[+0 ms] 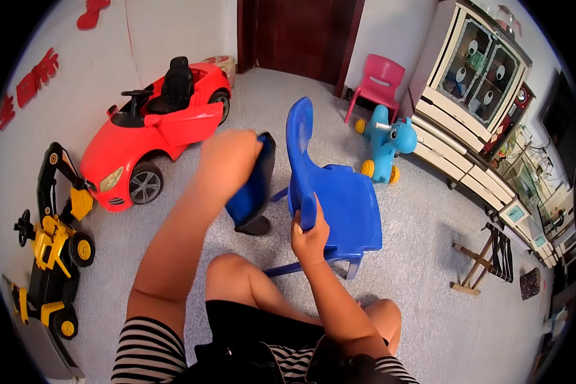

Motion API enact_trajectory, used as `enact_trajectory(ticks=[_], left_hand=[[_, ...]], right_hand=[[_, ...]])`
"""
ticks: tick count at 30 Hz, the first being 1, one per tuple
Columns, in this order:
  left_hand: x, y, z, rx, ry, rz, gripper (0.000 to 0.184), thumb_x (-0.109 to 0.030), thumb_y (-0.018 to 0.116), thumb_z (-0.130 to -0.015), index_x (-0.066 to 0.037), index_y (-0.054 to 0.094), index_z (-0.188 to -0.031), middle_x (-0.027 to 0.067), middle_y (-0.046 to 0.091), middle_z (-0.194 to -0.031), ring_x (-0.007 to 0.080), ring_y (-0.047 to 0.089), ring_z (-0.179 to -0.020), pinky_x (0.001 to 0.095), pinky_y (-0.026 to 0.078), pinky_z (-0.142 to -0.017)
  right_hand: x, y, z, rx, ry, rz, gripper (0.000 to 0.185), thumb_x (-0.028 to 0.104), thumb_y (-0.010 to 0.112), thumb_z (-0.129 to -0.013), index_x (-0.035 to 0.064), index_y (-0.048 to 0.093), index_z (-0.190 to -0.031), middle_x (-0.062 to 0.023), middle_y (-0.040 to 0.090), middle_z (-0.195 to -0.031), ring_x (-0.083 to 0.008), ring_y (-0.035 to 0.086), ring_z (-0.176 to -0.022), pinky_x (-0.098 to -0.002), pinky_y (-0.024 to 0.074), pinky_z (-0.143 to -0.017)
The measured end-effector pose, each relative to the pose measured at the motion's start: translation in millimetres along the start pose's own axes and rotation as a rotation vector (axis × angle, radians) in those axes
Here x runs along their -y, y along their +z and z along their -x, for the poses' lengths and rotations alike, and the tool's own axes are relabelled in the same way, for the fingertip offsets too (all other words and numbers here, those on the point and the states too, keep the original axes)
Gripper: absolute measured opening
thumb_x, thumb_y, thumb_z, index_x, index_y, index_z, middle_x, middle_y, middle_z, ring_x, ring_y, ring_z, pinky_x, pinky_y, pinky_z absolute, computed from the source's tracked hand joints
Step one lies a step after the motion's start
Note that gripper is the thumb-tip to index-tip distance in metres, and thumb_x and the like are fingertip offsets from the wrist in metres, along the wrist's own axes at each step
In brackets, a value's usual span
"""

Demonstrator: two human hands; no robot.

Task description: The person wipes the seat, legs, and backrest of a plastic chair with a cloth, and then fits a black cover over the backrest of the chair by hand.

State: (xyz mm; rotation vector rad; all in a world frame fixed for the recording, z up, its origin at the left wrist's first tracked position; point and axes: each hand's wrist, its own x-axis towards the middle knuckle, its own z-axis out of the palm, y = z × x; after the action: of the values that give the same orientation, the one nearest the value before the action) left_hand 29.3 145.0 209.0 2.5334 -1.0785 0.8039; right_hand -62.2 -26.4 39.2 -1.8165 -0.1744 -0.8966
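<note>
My left hand (230, 157) is raised in a fist around the top of a blue and black object (255, 185). That object hangs down beside the chair, and its kind is unclear. Its lower end is dark and rounded. My right hand (310, 233) grips the edge of the backrest of a small blue plastic chair (342, 205), with the thumb along the near side. The chair's seat faces right, and its backrest is toward my left hand. My bare knees are close below the chair.
A red ride-on car (128, 147) with its door open stands at left, near a yellow and black toy excavator (51, 246). A pink chair (379, 86), a turquoise ride-on toy (383, 147), a white cabinet (451, 137) and a folding stool (486, 259) are on the right.
</note>
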Motion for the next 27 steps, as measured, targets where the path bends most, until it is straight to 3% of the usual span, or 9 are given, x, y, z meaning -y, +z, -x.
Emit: enact_trajectory(ticks=[1,2,3,5,6,12,17,19,27], left_hand=[[-5.9,-9.5,-2.9,0.158,-0.447,-0.084,0.015,-0.014,0.064,-0.088,0.0,0.067,-0.086,0.0195,0.07,-0.087,0.0458,0.066,-0.088,0.0534,0.053,-0.079],[7.6,-4.6,-0.5,0.055,-0.33,-0.034,0.024,-0.015,0.058,-0.096,-0.002,0.066,-0.077,0.009,0.067,-0.072,0.0332,0.067,-0.068,0.0451,0.054,-0.067],[11.3,-9.1,-3.0,0.05,-0.32,-0.041,0.024,-0.015,0.058,-0.096,-0.002,0.066,-0.077,0.009,0.067,-0.072,0.0332,0.067,-0.068,0.0451,0.054,-0.067],[9.4,-13.6,0.6,0.128,-0.694,1.117,0.028,-0.022,0.057,-0.099,-0.005,0.067,-0.08,0.001,0.066,-0.074,0.0144,0.063,-0.066,0.032,0.05,-0.061],[7.0,-11.5,3.3,0.032,-0.74,1.216,0.03,-0.027,0.057,-0.101,-0.006,0.068,-0.084,-0.0033,0.065,-0.077,0.0046,0.059,-0.072,0.0243,0.045,-0.06],[-25.1,-18.9,12.5,0.092,-0.519,1.491,0.024,-0.018,0.061,-0.101,-0.001,0.062,-0.118,0.0061,0.067,-0.109,0.0113,0.065,-0.095,0.0247,0.052,-0.078],[-44.7,7.5,2.3,0.012,-0.569,1.106,0.029,-0.018,0.066,-0.101,0.0,0.054,-0.12,0.0073,0.063,-0.103,0.01,0.063,-0.086,0.0258,0.05,-0.07],[-38.2,16.7,-7.8,0.082,-0.688,0.976,0.037,-0.028,0.068,-0.099,0.003,0.053,-0.112,0.0147,0.064,-0.099,0.0178,0.065,-0.086,0.0328,0.054,-0.07],[-43.9,45.4,-30.5,-0.142,-0.864,1.072,0.042,-0.035,0.06,-0.103,0.004,0.05,-0.115,0.0185,0.062,-0.102,0.0242,0.063,-0.094,0.0409,0.053,-0.08]], right_hand=[[-0.3,-0.2,-1.2,0.016,0.029,-0.008,0.076,-0.012,0.056,-0.074,0.0044,0.052,-0.149,-0.0169,0.058,-0.149,-0.034,0.062,-0.13,-0.0358,0.0504,-0.105],[0.2,0.4,-4.2,0.015,0.025,-0.001,0.076,-0.011,0.056,-0.074,0.0048,0.052,-0.149,-0.0166,0.057,-0.149,-0.0342,0.062,-0.13,-0.036,0.0507,-0.105],[0.9,1.0,-7.5,0.013,0.022,0.007,0.077,-0.011,0.056,-0.074,0.0052,0.052,-0.149,-0.0163,0.057,-0.15,-0.0343,0.062,-0.13,-0.0363,0.0511,-0.105],[4.5,-0.6,-3.9,0.011,-0.01,0.005,0.076,-0.011,0.056,-0.075,0.0054,0.052,-0.149,-0.0155,0.057,-0.15,-0.0346,0.061,-0.13,-0.0373,0.0517,-0.105],[5.0,-0.5,-3.6,0.006,-0.009,0.004,0.076,-0.011,0.056,-0.075,0.0054,0.052,-0.149,-0.0155,0.057,-0.15,-0.0346,0.061,-0.13,-0.0373,0.0517,-0.105],[7.7,-1.9,-6.6,0.016,-0.018,0.014,0.074,-0.009,0.058,-0.077,0.0061,0.052,-0.15,-0.015,0.057,-0.15,-0.0344,0.062,-0.129,-0.0374,0.0519,-0.104],[10.2,-0.8,-8.4,-0.001,-0.056,-0.018,0.071,-0.008,0.058,-0.08,0.0056,0.052,-0.149,-0.0163,0.058,-0.148,-0.0345,0.064,-0.127,-0.0374,0.0523,-0.104],[7.2,0.7,-7.7,-0.011,-0.059,-0.012,0.071,-0.008,0.057,-0.08,0.0055,0.052,-0.149,-0.0165,0.059,-0.148,-0.0347,0.064,-0.127,-0.0376,0.0524,-0.103],[8.4,4.5,-9.0,-0.015,-0.032,0.017,0.075,-0.01,0.054,-0.075,0.0053,0.053,-0.149,-0.0161,0.06,-0.146,-0.0354,0.064,-0.127,-0.0376,0.0523,-0.104]])
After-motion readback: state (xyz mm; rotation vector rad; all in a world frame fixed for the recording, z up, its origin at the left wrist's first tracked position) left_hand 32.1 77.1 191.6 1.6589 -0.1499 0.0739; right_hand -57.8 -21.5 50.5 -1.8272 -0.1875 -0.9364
